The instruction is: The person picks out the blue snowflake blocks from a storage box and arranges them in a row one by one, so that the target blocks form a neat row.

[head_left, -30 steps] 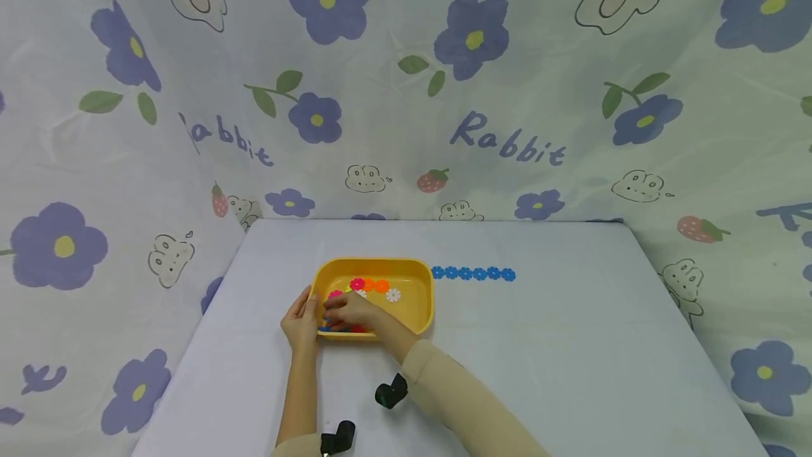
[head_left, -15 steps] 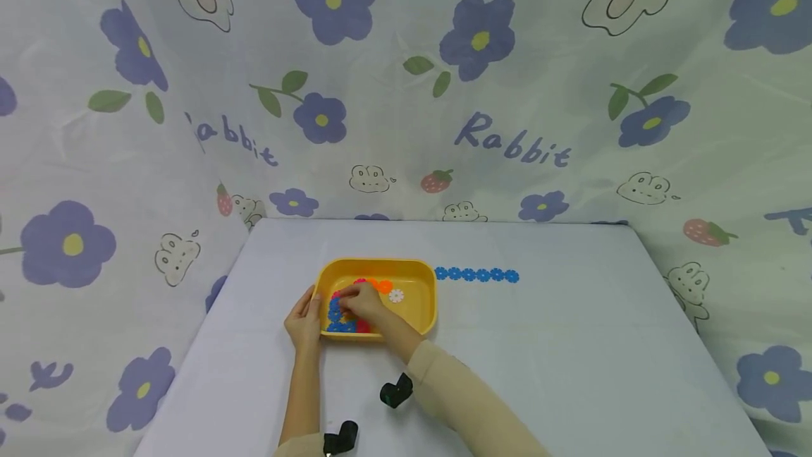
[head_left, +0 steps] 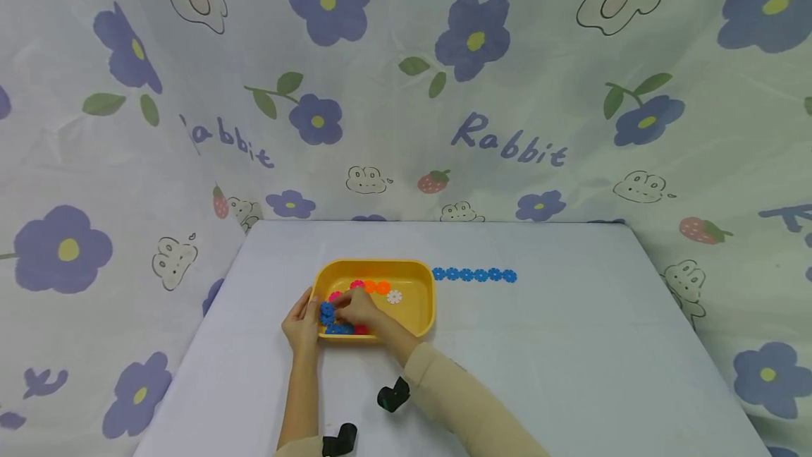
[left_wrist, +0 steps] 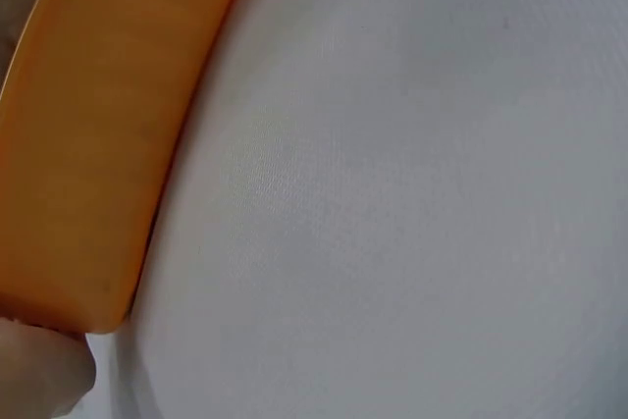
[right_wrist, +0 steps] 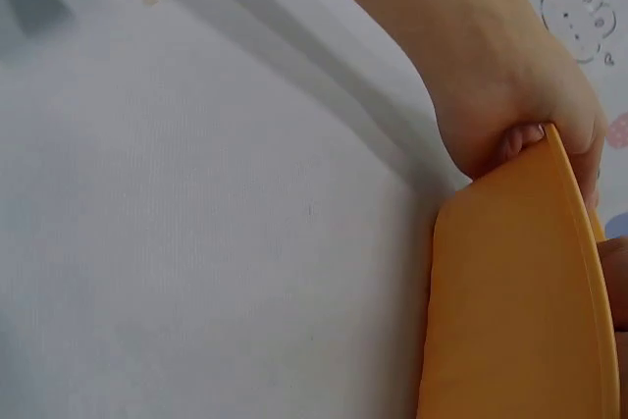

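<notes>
Right arm's in a plain beige fabric sleeve (head_left: 472, 400), kinda roomy, a few soft creases, ending partway along the forearm. Left arm's got a matching beige fabric cuff (head_left: 298, 448), just a sliver in the head view. There's a black elbow-shaped gadget (head_left: 393, 395) by the right sleeve's end and a second black elbow-shaped gadget (head_left: 341, 439) at the left cuff. Left hand (head_left: 301, 323) and right hand (head_left: 357, 307) are bare.

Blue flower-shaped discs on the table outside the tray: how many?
6 blue flower-shaped discs, in one row extending right from beside the yellow tray; none of the row looks hidden.
</notes>
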Tool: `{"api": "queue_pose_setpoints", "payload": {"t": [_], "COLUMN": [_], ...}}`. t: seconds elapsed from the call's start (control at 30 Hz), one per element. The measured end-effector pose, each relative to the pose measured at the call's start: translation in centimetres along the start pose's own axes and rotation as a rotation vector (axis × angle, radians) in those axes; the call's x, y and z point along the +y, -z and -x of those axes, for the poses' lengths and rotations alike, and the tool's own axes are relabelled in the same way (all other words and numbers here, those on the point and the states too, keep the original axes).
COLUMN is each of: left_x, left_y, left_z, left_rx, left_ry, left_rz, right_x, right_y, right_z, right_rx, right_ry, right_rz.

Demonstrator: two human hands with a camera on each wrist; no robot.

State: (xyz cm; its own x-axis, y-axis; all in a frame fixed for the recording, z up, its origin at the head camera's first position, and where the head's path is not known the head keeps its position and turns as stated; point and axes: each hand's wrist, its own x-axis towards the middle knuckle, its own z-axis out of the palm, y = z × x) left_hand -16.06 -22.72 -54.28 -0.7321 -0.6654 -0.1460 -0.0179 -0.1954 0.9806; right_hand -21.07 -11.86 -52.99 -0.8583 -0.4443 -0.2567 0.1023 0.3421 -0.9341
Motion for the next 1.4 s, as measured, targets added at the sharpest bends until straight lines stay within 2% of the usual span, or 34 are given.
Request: {"api": "queue_pose_setpoints", "payload": {"t": [0.1, 0.23, 0.43, 0.53, 0.6, 0.7, 0.87, 1.1, 1.27, 1.4], "left_x": [0.0, 0.1, 0.2, 0.3, 0.3, 0.2, 0.1, -0.1, -0.1, -0.2], "left_y": [0.1, 0.2, 0.4, 0.5, 0.5, 0.5, 0.4, 0.2, 0.0, 0.0], "left_z": [0.0, -0.1, -0.1, 0.0, 0.0, 0.0, -0.1, -0.2, -0.2, -0.3], "left_rx": [-0.023, -0.030, -0.020, -0.023, -0.021, -0.023, -0.032, -0.025, -0.011, -0.003], "left_ry": [0.014, 0.029, 0.020, 0.020, 0.018, 0.020, 0.018, 0.004, 0.003, 0.007], "left_rz": [-0.012, -0.010, -0.001, 0.013, 0.016, 0.023, 0.020, 0.007, -0.017, -0.041], "right_x": [-0.1, -0.1, -0.3, -0.2, 0.0, 0.2, 0.4, 0.7, 1.1, 1.3], "right_y": [-0.6, -0.9, -0.8, -0.8, -0.8, -0.8, -0.4, 1.3, 3.0, 4.4], "right_z": [0.1, 0.2, 0.4, 0.3, 0.3, 0.2, 0.2, 0.3, 0.3, 0.5], "right_rx": [-0.089, -0.189, -0.244, -0.259, -0.253, -0.236, -0.198, -0.104, -0.015, 0.001], "right_ry": [-0.007, 0.018, 0.002, 0.041, 0.062, 0.022, -0.104, -0.176, -0.159, -0.118], "right_rz": [-0.070, -0.073, -0.071, -0.040, -0.008, -0.056, -0.249, -0.509, -0.577, -0.588]}}
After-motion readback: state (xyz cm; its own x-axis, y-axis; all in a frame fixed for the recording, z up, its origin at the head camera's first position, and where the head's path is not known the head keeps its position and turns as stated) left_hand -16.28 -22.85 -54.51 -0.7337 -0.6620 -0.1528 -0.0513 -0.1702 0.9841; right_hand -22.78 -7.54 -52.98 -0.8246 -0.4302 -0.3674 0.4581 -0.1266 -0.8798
